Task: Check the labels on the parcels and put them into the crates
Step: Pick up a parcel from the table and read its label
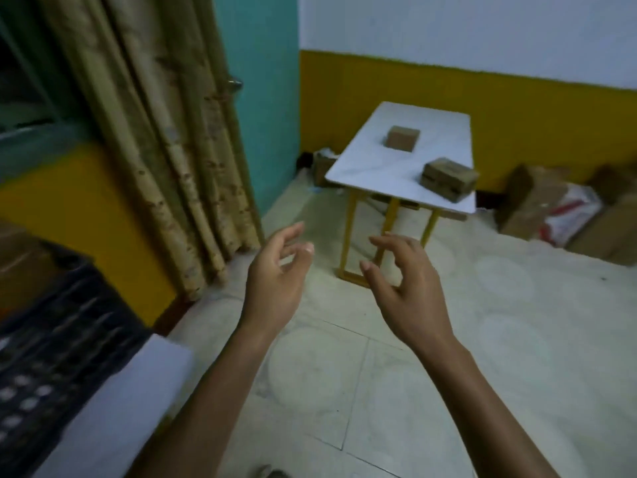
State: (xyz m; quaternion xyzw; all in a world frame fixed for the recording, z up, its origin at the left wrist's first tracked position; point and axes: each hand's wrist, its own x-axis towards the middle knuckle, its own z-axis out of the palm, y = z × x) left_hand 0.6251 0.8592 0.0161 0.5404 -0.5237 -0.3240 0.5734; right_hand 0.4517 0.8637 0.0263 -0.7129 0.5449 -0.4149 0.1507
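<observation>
Reaches forward over the pale tiled floor (344,391) with two bare forearms. Holds nothing in the left hand (272,281): fingers loosely curled, thumb apart from them. Holds nothing in the right hand (403,281) either: fingers relaxed and half bent, a gap between thumb and forefinger. Faces the two palms toward each other, apart, in the air. Shows a black slotted crate (51,339) at the lower left edge, blurred, with a white flat surface (120,408) just beside it. Looks across at a white table (375,174) on yellow legs, well beyond the hands, near the yellow-and-white wall. Finds two parcels on that tabletop, both small brown cardboard boxes: the far parcel (402,138) squat and roughly square, near the middle; the near parcel (448,179) longer, turned at an angle, at the right front corner, with darker markings too blurred to read. Takes in a patterned tan curtain (155,132) on the left and more cardboard boxes (537,201) on the floor right of the table.
</observation>
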